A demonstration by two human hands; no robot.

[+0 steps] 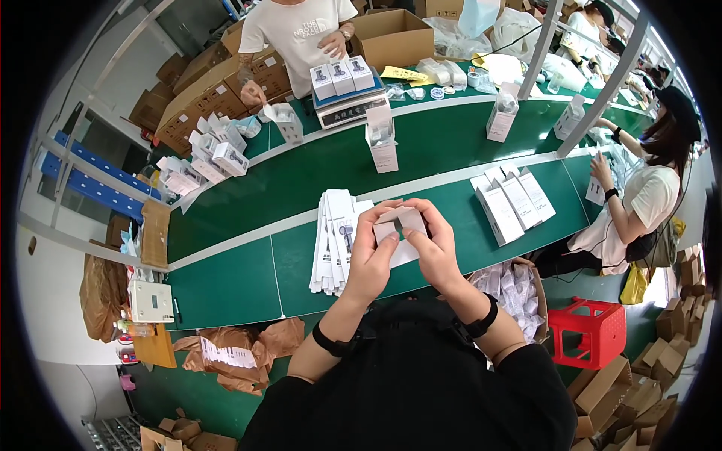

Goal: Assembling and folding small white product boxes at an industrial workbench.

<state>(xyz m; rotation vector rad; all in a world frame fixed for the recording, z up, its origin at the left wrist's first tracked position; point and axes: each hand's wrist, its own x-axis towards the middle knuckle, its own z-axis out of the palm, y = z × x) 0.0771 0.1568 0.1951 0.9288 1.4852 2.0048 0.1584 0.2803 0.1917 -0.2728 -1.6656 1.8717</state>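
Note:
Between both hands is a white carton (404,255) with its end flaps partly folded and a dark gap between them. My left hand (370,255) grips its left side, with the thumb on a flap. From the right, my right hand (432,245) wraps round the carton, its thumb pressing near the gap. Just left of my left hand lies a stack of flattened white cartons (328,252) on the green table, with a printed picture on one. To the right, several folded white cartons (513,203) lie together on the same table.
Beyond the table runs a green conveyor belt (316,165) carrying upright open boxes (383,152). Across it, a person (297,37) stands by a scale (352,109) holding boxes. Another person (635,180) sits at right. A red stool (587,332) and a carton of wrapped items (511,293) stand nearby.

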